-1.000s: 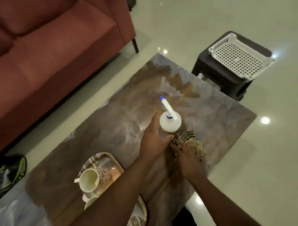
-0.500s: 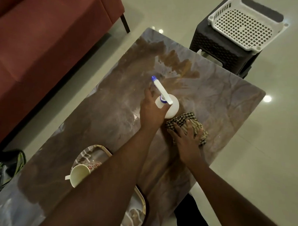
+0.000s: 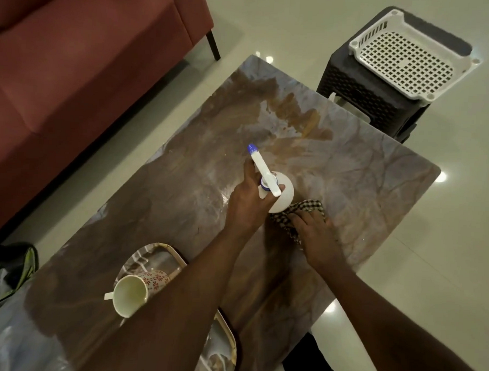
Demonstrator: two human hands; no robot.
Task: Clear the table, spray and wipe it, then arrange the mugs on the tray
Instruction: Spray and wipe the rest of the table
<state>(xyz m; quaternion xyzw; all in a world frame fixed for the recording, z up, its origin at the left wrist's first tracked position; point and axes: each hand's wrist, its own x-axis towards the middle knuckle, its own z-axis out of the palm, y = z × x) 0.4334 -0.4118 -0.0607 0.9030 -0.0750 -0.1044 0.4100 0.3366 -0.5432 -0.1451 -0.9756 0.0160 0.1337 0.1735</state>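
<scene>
Mid-surface (image 3: 364,173), left hand (image 3: 248,205) grips the spray bottle (image 3: 282,196), right hand (image 3: 316,239) flat on the checked cloth (image 3: 306,207); spraying underway, wiping pending, 1 mug (image 3: 132,294) on the near-left tray (image 3: 150,254)

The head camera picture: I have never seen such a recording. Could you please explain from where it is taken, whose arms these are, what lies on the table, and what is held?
There is no machine here. A person wears one wide-angle camera on the head, so you look forward and down along their two bare arms.

The left hand is closed around a white spray bottle with a blue-tipped nozzle, which points away over the marble-pattern table. The right hand presses flat on a checked cloth lying on the table, just beside the bottle.

Nearer to the person, a tray rests on the table with a flowered mug on it; the left forearm hides part of the tray. Beyond the table stand a red sofa and a dark stool with a white basket on top.
</scene>
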